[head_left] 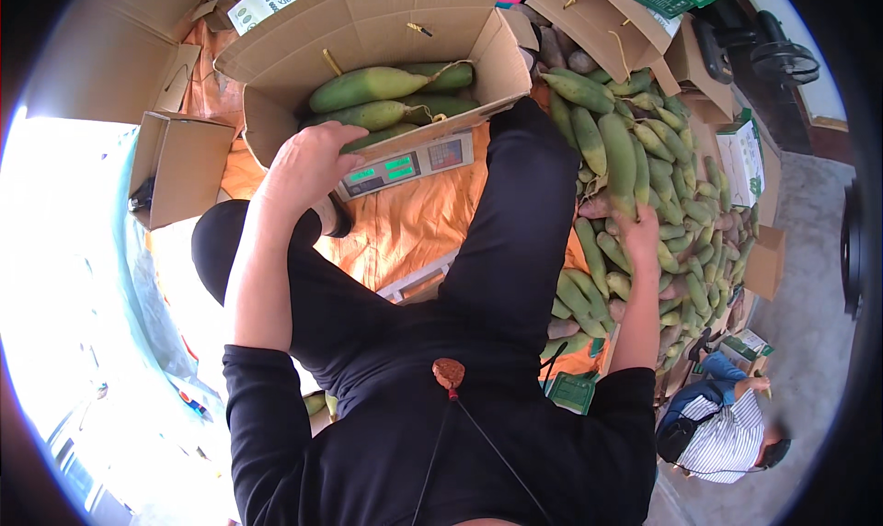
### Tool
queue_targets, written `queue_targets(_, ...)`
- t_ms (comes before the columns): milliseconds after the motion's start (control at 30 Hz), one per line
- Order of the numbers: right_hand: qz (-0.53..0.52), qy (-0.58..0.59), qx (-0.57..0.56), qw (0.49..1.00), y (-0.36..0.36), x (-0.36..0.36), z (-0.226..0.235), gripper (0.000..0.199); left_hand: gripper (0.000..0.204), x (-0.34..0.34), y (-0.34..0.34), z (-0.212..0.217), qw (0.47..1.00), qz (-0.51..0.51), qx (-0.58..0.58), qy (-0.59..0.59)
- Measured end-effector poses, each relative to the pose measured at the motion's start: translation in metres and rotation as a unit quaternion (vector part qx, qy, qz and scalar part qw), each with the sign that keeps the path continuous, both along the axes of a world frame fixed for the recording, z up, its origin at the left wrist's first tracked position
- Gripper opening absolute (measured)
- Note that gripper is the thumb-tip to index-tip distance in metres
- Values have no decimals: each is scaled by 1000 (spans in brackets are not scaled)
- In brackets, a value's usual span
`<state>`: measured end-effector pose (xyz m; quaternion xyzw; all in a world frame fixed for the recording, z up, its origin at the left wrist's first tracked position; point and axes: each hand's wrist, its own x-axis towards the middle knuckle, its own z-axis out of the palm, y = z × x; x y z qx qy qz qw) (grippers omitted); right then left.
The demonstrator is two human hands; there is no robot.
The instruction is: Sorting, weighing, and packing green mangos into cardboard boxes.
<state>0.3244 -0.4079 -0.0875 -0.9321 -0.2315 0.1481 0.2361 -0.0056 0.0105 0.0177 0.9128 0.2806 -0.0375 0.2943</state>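
My left hand (308, 163) rests on the near edge of an open cardboard box (368, 29) that holds several long green fruits (368, 86). The box sits on a digital scale (405, 165) with green displays. My right hand (635, 230) reaches into a big pile of green fruits (662, 158) on my right and grips one long green fruit (619, 163) at its lower end. My legs in black trousers (515, 241) stretch between the scale and the pile.
An orange cloth (405, 227) lies under the scale. A small empty carton (179, 167) stands at the left; more cartons (607, 11) are at the back. Another person in a striped shirt (727, 439) crouches at the lower right. A fan (782, 62) stands at the far right.
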Motion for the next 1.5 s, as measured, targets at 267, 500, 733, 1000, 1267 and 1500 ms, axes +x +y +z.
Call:
queue_targets(267,11,119,236,964,94,-13,91,44,37,-2,1,-2,1000,4,11,3)
queue_targets(500,-176,292,159,927,110,-32,49,36,34,-11,4,2,1000,4,3,-2)
queue_targets(733,-294,414,156,847,16,-98,-118,36,35,-5,0,6,1000,7,-2,-20)
queue_targets(1000,-375,321,224,840,-36,-126,-172,41,35,-6,1,2,999,20,-1,-30)
queue_targets(1267,-198,218,250,922,87,-34,-55,30,31,-20,19,27,977,168,23,-130)
queue_targets(1500,74,104,188,974,202,10,48,30,27,-52,65,57,968,236,48,-69)
